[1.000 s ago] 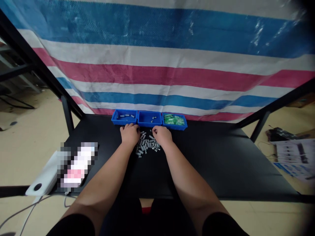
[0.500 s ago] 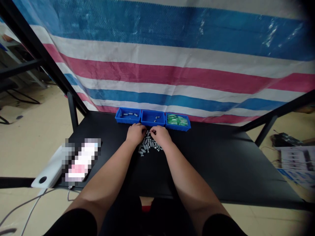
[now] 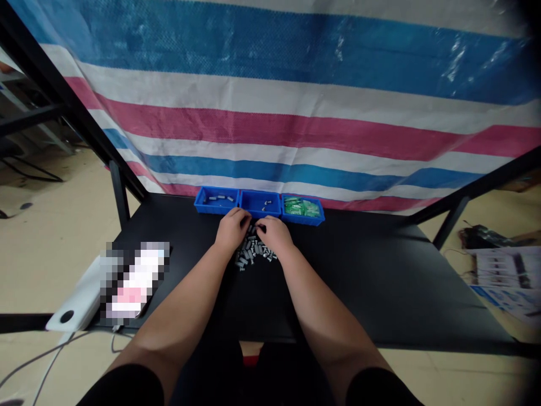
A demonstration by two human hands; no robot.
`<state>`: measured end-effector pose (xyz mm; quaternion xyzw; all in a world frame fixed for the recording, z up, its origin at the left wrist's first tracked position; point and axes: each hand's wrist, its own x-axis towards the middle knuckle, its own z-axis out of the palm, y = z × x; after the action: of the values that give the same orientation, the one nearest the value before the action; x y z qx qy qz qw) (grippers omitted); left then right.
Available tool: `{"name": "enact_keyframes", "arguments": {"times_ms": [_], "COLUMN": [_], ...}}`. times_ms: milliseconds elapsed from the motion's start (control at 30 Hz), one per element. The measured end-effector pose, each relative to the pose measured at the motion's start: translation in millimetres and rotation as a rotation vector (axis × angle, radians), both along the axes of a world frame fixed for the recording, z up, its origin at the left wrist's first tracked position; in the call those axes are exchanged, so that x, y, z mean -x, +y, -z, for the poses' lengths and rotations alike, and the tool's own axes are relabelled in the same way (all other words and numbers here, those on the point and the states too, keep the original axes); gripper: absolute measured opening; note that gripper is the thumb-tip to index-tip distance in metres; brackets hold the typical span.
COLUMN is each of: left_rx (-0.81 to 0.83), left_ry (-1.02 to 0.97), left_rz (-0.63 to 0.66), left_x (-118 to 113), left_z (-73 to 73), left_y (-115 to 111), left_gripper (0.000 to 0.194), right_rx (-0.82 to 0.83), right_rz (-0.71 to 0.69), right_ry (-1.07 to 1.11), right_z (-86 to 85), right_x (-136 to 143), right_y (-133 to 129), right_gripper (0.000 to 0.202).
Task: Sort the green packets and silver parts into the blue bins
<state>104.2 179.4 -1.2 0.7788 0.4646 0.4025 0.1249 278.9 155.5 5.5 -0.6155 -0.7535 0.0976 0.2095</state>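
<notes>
Barely started imo: both hands, left hand [image 3: 231, 228] and right hand [image 3: 274, 232], curled fingertip-to-fingertip over the pile of screws [image 3: 253, 252] mid-table, can't tell what's pinched, only a few in the bins [image 3: 217, 202] at 12 o'clock.

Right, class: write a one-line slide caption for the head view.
Both hands, left and right, meet over a pile of small grey parts before three blue bins.

Even soft daylight; glare patches on tarp [image 3: 456, 62] upper right; fisheye bending at edges, dark vignette in right corners.
</notes>
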Motion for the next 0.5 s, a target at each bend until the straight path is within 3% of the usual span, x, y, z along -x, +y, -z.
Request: {"name": "enact_keyframes", "arguments": {"times_ms": [100,200,400,500], "left_rx": [-0.125,-0.137,-0.066,-0.036], "left_ry": [-0.102,-0.028,0.163,0.181], "left_rz": [0.007,0.017,0.009,-0.031], "left_x": [-3,-4,-2,-1], "left_z": [3.3,6.3,2.6,-0.5], "left_y": [5,9,0,-5], "left_gripper": [0.023,0.029,0.04,0.042], "right_rx": [0.011,0.003,-0.361,-0.415], "right_rz": [-0.002,0.01,0.035,0.066], "right_ry": [0.005,0.064,0.395,0.402], "right_z": [0.5,0.2,-0.3,-3.2], "right_x": [0,-2,-5,-8], "right_y": [-1,-2,2,4], "right_gripper": [0.021,0.02,0.025,0.028]}}
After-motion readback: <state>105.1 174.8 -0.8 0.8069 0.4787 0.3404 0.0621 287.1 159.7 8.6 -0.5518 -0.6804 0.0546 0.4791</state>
